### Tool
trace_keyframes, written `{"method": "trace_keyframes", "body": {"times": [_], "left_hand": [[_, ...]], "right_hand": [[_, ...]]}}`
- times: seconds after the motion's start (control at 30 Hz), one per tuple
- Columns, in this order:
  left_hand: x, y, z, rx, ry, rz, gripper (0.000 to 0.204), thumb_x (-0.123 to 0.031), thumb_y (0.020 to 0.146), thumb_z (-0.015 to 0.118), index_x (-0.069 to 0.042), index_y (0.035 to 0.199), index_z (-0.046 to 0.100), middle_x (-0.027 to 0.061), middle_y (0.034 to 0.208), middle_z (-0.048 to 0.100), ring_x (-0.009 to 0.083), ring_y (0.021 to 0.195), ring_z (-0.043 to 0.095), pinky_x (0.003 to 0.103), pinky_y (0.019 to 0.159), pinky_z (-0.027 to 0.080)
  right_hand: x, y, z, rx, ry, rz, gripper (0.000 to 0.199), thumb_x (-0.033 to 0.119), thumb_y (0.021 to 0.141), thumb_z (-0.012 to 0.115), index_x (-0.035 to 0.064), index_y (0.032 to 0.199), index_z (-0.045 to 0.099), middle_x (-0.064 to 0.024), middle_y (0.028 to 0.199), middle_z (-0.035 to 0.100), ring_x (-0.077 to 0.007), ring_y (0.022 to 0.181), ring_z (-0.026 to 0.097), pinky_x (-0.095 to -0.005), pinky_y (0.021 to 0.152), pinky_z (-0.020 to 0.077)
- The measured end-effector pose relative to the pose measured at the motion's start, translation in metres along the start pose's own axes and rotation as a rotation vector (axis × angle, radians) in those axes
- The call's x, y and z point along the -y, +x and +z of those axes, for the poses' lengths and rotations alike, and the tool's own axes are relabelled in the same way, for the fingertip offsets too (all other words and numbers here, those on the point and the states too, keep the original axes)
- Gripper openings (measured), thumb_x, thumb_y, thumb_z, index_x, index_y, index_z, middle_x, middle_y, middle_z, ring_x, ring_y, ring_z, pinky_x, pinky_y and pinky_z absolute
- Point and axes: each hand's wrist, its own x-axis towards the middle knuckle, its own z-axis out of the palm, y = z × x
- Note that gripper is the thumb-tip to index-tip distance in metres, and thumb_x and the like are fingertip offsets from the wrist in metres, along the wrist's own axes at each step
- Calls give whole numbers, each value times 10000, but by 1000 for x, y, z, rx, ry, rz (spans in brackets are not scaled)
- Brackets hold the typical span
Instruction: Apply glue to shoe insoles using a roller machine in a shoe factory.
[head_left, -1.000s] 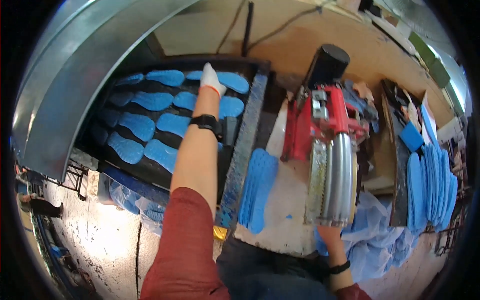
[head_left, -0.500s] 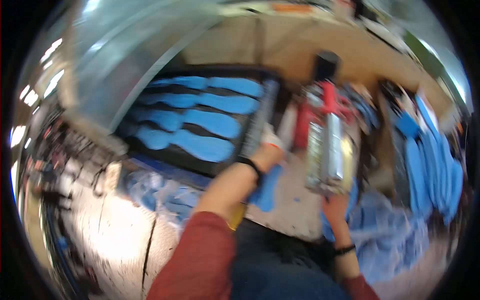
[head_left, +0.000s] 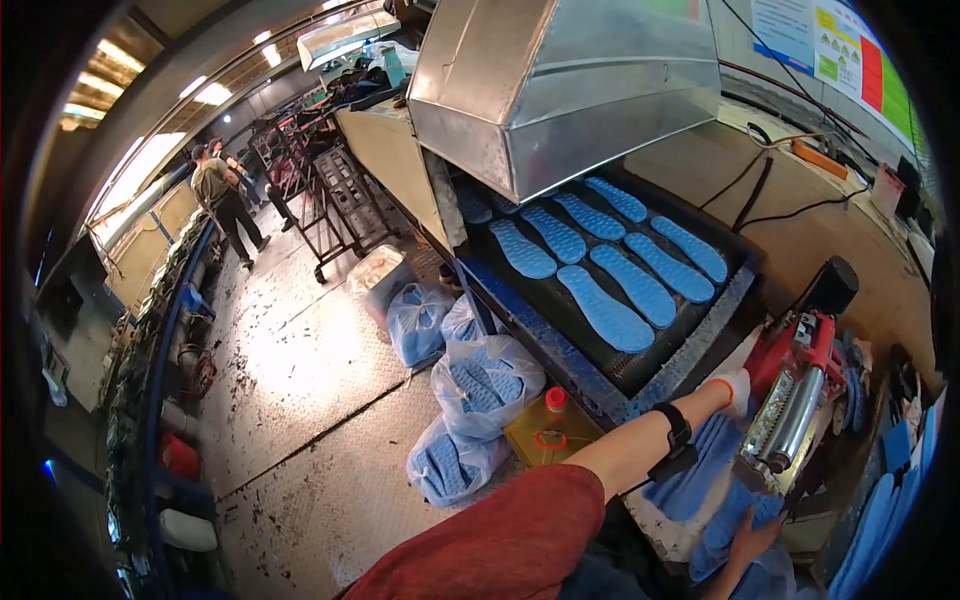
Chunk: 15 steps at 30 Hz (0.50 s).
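Note:
My left hand [head_left: 735, 388], in a white glove with a black wrist strap, reaches right to the edge of a stack of blue insoles [head_left: 700, 465] beside the red roller machine [head_left: 795, 400]. The glove hides whether it grips one. My right hand [head_left: 752, 535] is bare and low at the picture's edge, its fingers lying on blue insoles under the machine's metal rollers. Several blue insoles [head_left: 605, 305] lie in rows on the black conveyor belt [head_left: 560, 325], running under a metal hood [head_left: 560, 80].
Clear bags of blue insoles [head_left: 480, 385] and a yellow jug with a red cap [head_left: 545, 428] stand on the concrete floor by the conveyor's blue frame. A wire cart [head_left: 340, 200] and a standing person [head_left: 222, 195] are far off to the left. Cables cross the bench behind.
My view has swung left, showing the floor and hood. My left hand drew back from the conveyor belt to the insole stack by the roller machine. My right hand stayed under the rollers.

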Motion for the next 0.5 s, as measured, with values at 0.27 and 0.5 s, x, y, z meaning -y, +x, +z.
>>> {"method": "trace_keyframes", "body": {"times": [0.27, 0.5], "left_hand": [[-6, -21, 76, -315, 88, 117, 666, -156, 599, 803, 25, 1128, 440, 226, 1138, 480, 378, 1008, 594, 428, 819, 519], [6, -40, 114, -562, -13, 303, 637, -188, 649, 756, -56, 1209, 482, 228, 1240, 414, 373, 1023, 573, 429, 817, 515]], "right_hand": [[-22, -8, 11, -8, 57, -82, 914, 350, 777, 718, -8, 1450, 214, -313, 1399, 338, -463, 1297, 326, -472, 1062, 303], [29, -21, -3, 22, -22, 4, 947, 200, 614, 825, 39, 1403, 327, -294, 1439, 250, -454, 1311, 309, -460, 1070, 313]]}}
